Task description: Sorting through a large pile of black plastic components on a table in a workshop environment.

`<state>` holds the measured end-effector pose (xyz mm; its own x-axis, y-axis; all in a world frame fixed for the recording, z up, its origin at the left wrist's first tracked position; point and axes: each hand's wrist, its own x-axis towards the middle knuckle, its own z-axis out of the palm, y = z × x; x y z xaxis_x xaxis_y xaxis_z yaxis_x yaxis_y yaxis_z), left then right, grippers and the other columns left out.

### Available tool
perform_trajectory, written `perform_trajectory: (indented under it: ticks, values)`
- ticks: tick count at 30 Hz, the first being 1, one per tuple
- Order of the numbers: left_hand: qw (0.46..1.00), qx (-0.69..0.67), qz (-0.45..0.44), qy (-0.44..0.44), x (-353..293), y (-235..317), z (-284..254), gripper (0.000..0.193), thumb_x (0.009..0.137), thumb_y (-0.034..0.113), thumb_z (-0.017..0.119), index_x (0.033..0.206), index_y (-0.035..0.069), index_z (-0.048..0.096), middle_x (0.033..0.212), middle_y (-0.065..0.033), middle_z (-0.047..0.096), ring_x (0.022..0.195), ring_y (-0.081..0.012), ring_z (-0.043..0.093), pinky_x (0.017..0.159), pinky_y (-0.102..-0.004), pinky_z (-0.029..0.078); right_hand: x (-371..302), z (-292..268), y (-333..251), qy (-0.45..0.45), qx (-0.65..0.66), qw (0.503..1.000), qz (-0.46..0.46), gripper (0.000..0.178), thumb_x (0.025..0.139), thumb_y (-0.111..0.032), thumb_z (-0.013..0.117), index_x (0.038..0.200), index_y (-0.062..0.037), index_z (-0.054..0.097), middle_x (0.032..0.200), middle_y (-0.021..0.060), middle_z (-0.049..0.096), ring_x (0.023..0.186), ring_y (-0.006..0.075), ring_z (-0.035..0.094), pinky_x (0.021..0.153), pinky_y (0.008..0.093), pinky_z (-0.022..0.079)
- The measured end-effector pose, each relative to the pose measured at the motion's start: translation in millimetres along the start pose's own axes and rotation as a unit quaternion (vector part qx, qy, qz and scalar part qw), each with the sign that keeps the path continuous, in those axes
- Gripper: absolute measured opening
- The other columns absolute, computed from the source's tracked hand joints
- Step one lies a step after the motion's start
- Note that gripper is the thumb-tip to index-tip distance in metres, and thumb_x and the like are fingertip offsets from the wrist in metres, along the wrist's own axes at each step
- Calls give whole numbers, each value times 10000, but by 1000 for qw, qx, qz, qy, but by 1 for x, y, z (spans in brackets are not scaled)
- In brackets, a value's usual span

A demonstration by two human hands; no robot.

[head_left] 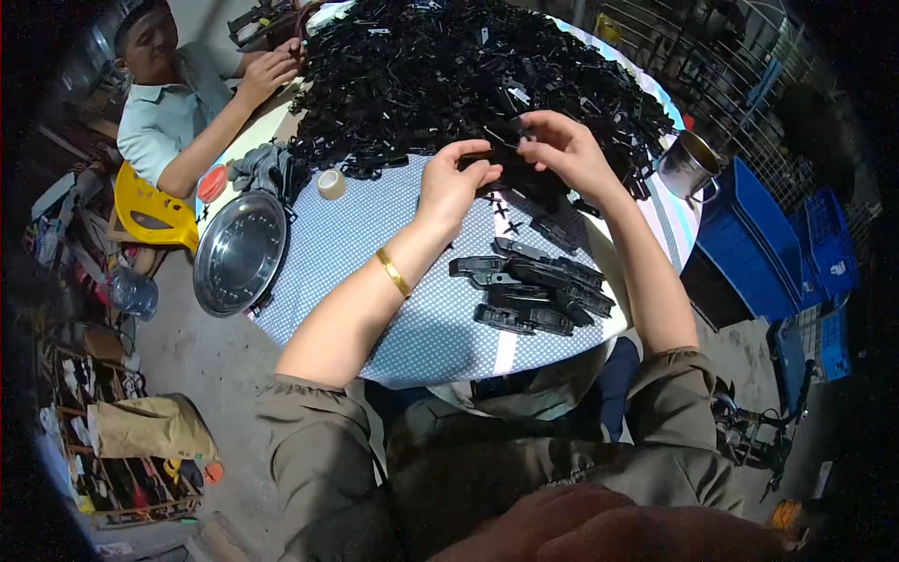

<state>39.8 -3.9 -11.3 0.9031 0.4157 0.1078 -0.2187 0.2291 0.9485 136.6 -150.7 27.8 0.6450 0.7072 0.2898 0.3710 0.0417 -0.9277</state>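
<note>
Both hands are over the near edge of a large pile of black plastic parts (449,80) on a round table. My left hand (451,187), with a gold bracelet on its wrist, has its thumb and fingers curled round a black plastic part whose outline merges with the dark pile. Just to its right, my right hand (573,157) pinches a small black piece (521,131) between thumb and fingers. Nearer to me lies a group of longer black plastic parts (534,288), side by side on the patterned tablecloth (412,328). A few small black pieces (506,217) are scattered between.
At the left are a roll of tape (331,184), a round metal basin (241,253), an orange-red lid (213,183) and grey gloves (262,167). A metal mug (688,167) stands at the right edge, beside blue crates (758,234). Another person (173,103) sits across at far left.
</note>
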Motion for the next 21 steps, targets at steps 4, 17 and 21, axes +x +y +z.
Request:
perform_trajectory:
  ticks: [4,17,21]
  values:
    - [997,34,66,-3,3,2,3,131,803,-81,475,929,-57,503,979,-164,580,811,-198,621,711,-262,529,-4,-7,6,-7,-25,1000,-9,234,873,-137,496,1055,-9,568,760,34,610,585,64,523,542,185,404]
    - [940,223,256,31,-7,5,8,175,746,-51,609,893,18,545,866,-66,600,714,-107,607,570,-202,489,-19,9,1,13,-49,999,-14,214,875,-150,536,1002,12,596,697,35,621,539,45,510,493,184,419]
    - [946,292,140,-6,-9,16,7,317,775,-34,591,1079,39,542,829,-43,628,624,-72,602,522,-188,479,-19,8,11,55,-172,976,-125,216,848,-136,572,1027,-18,603,704,56,633,532,79,527,505,219,437]
